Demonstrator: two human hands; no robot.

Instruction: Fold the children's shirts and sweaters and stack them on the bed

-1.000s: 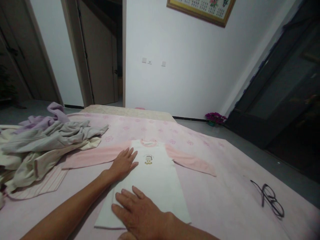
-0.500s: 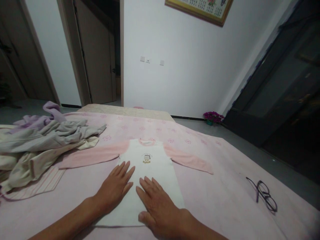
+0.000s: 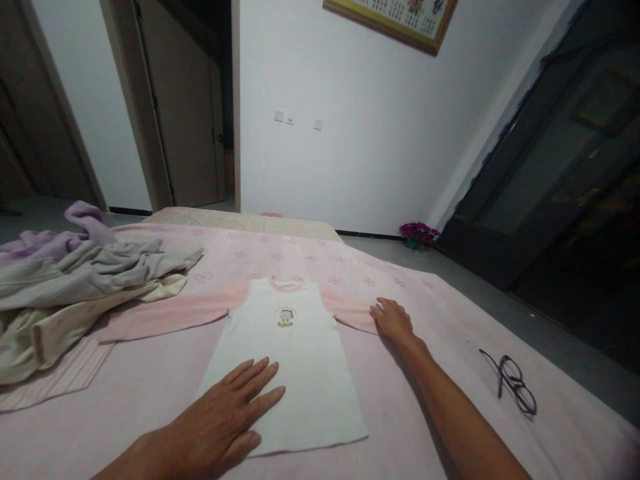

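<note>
A small white shirt with pink sleeves (image 3: 293,347) lies spread flat, front up, on the pink bedspread (image 3: 310,260). My left hand (image 3: 227,417) rests flat on its lower left part, fingers stretched and apart. My right hand (image 3: 394,320) lies on the shirt's right pink sleeve, fingers curled down over the cloth near its end. A small printed picture (image 3: 285,319) marks the chest.
A heap of grey, cream and lilac clothes (image 3: 75,287) lies at the left, over a striped piece (image 3: 60,373). A pair of dark glasses (image 3: 513,387) lies at the right on the bedspread. An open doorway and a white wall stand beyond the bed.
My right hand left the shirt's lower middle and went out to the right sleeve. My left hand slid down toward the hem. The view shifted slightly to the right.
</note>
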